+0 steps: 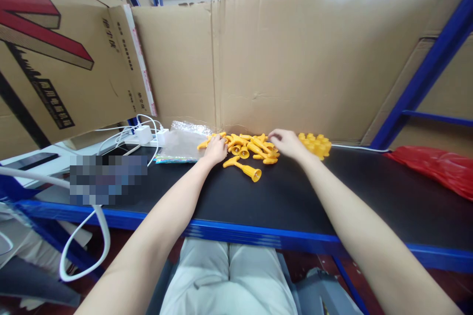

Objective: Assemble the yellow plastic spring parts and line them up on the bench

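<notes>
A heap of orange trumpet-shaped plastic pieces (251, 146) lies on the black shelf top (281, 192) against a cardboard wall. My left hand (215, 150) rests on the heap's left end, fingers curled over some pieces. My right hand (284, 141) reaches onto the heap's right end, fingers bent down on the pieces. One orange piece (246, 167) lies apart, in front of the heap. To the right of my right hand sits a cluster of small yellow caps (316, 145).
A clear plastic bag (181, 145) lies left of the heap. White chargers and cables (142, 135) sit further left. A red plastic bag (439, 167) lies at the right. Cardboard sheets (295, 64) wall the back; blue rack posts (424, 74) stand at the right.
</notes>
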Action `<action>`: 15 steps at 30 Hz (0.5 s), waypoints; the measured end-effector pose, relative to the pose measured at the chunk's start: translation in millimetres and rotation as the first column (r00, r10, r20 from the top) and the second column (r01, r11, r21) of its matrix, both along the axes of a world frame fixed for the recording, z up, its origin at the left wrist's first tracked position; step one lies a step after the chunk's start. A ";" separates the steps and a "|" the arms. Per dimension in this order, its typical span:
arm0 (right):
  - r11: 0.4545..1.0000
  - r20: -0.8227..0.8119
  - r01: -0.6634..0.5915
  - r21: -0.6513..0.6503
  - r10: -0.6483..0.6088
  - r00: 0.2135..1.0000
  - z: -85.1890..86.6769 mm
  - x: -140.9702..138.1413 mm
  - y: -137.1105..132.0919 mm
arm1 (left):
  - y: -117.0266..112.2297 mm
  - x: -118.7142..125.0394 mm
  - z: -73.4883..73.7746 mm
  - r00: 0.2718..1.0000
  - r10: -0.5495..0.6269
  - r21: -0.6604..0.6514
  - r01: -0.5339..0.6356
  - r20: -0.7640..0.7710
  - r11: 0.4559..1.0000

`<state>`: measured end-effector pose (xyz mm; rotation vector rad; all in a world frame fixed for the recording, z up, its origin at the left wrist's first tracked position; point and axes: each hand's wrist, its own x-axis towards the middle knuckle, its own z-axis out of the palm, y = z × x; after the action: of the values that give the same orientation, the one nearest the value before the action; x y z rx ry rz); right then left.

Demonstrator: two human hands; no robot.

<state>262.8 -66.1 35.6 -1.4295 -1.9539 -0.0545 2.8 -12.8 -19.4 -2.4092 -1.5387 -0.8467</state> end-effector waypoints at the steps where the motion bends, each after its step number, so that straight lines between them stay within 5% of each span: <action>1: 0.994 0.079 -0.079 -0.077 0.085 0.993 -0.6 -13.7 -5.8 | 0.2 0.1 -0.4 1.000 0.001 -0.001 -0.001 -0.004 1.000; 6: 0.911 0.237 -0.202 -0.359 0.299 0.925 -9.1 -59.2 -28.7 | 2.2 0.0 -2.9 1.000 -0.015 0.021 0.015 -0.003 1.000; 15: 0.816 0.232 -0.144 -0.560 0.321 0.918 -8.3 -65.8 -34.3 | -2.3 3.2 1.7 0.991 -0.114 0.013 0.113 0.074 0.993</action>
<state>197.0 -100.4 27.3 -1.5729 -2.5432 0.4369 5.9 -15.0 -17.7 -2.5063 -1.4303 -0.9732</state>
